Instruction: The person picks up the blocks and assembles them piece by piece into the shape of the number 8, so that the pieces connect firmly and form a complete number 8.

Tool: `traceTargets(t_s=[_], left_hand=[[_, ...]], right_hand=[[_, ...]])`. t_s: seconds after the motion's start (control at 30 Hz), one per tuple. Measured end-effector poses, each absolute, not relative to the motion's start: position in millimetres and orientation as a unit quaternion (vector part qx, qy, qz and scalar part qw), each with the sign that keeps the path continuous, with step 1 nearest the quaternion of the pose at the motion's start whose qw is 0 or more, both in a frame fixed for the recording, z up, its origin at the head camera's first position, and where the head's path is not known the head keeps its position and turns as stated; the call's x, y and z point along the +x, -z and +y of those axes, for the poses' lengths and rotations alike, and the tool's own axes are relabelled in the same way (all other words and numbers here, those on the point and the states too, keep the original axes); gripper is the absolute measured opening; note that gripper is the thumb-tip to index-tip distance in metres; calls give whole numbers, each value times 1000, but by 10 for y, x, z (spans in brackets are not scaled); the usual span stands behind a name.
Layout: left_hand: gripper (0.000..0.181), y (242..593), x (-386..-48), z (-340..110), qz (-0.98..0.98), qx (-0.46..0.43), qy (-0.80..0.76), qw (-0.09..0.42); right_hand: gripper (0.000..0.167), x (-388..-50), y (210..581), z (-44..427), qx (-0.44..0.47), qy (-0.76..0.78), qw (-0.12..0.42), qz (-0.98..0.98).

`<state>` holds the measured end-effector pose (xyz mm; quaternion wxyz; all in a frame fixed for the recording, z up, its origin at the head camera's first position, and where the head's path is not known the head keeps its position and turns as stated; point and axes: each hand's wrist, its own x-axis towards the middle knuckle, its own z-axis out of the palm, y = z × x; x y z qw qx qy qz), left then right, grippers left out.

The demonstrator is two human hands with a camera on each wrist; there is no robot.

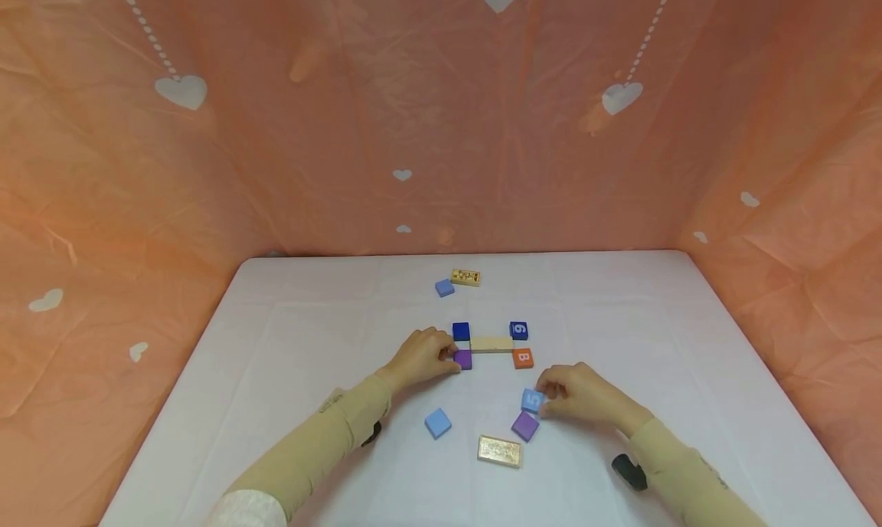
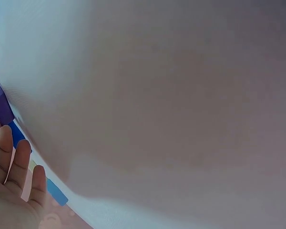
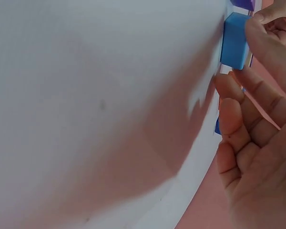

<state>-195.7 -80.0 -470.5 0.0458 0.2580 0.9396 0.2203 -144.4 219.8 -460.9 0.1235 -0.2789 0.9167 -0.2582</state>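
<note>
My left hand (image 1: 423,356) pinches a purple block (image 1: 463,360) at the near left corner of a small layout. In the left wrist view, the thumb lies against that purple block (image 2: 2,102), partly cut off by the frame edge. A dark blue block (image 1: 461,331) sits just beyond it, and a pale wooden plank (image 1: 492,345) runs to the right. At the plank's other end are a dark blue block marked 6 (image 1: 519,330) and an orange block marked B (image 1: 523,358). Thumb and forefinger of my right hand (image 1: 586,393) hold a light blue block marked 5 (image 1: 532,400).
Nearer me on the white table (image 1: 310,450) lie another purple block (image 1: 525,427), a gold bar (image 1: 499,451) and a light blue block (image 1: 437,423). Farther back are a second gold bar (image 1: 465,277) and a blue block (image 1: 444,288). An orange curtain (image 1: 441,129) surrounds the table.
</note>
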Motion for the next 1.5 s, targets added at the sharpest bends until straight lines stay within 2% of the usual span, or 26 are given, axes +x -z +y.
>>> traceTargets(t_s=[0.5, 1.17, 1.5], left_hand=[[29, 4708, -1950, -803, 939, 258, -221, 45], [29, 4695, -1946, -800, 938, 262, -224, 36], [29, 4726, -1948, -809, 938, 262, -223, 35]], right_hand=[[24, -1482, 4624, 2189, -260, 257, 105, 925], [25, -1532, 4601, 2043, -256, 195, 39, 946], [24, -1537, 4653, 1993, -243, 193, 40, 950]])
